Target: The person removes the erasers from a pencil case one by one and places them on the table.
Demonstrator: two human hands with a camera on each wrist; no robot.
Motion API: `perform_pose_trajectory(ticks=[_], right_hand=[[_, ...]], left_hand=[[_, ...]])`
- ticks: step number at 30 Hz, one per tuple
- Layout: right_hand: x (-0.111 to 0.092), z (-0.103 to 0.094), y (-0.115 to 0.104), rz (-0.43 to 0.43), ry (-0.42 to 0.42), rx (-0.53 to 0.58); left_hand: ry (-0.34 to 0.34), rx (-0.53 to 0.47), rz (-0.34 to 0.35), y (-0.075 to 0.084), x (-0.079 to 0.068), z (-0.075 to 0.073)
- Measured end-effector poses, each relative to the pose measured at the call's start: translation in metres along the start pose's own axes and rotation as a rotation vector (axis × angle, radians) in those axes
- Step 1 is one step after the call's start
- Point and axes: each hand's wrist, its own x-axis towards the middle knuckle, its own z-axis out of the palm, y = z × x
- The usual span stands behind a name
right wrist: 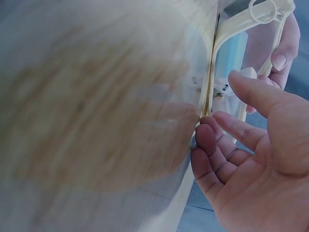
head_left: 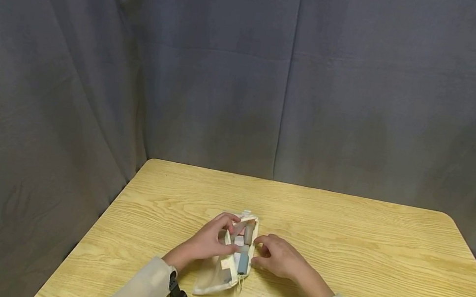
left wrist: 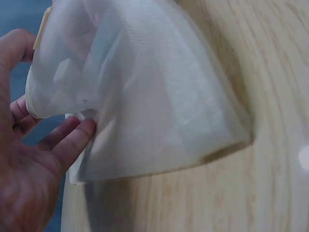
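Note:
A pale, see-through mesh pouch (head_left: 212, 284) with cream edging lies on the table, its mouth spread apart. Inside it are a blue-grey block-shaped item (head_left: 243, 264), a small white block (head_left: 239, 241) and a grey item (head_left: 248, 234). My left hand (head_left: 213, 237) holds the pouch's left rim, thumb over the mouth; the left wrist view has fingers (left wrist: 72, 140) against the mesh outside. On the other side, my right hand (head_left: 280, 257) has loosely bent fingertips (right wrist: 205, 137) at the right rim, the thumb apart from them.
The wood-grain table (head_left: 364, 243) extends to both sides and behind the pouch. A dark grey curtain (head_left: 229, 78) hangs beyond its back edge and along the left. A black wrist camera (head_left: 177, 294) is strapped to the left sleeve.

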Motion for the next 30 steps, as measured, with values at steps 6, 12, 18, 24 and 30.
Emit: perform_pose_trajectory(ticks=[6,12,18,24,30], right_hand=[[-0.001,-0.001,0.0,0.01,0.002,0.012],[-0.002,-0.004,0.0,-0.006,0.008,0.017],[-0.001,-0.003,0.001,-0.006,0.012,0.03],[0.001,-0.002,0.0,0.011,0.012,0.062],[0.004,-0.002,-0.003,0.012,0.028,0.083]], left_hand=[[0.017,-0.116,-0.015,-0.004,-0.003,-0.001],[0.044,-0.188,-0.05,-0.008,-0.003,0.0],[0.046,-0.261,-0.073,-0.012,-0.004,0.002],[0.036,-0.258,-0.063,-0.016,-0.004,0.004],[0.031,-0.226,-0.048,-0.015,-0.003,0.004]])
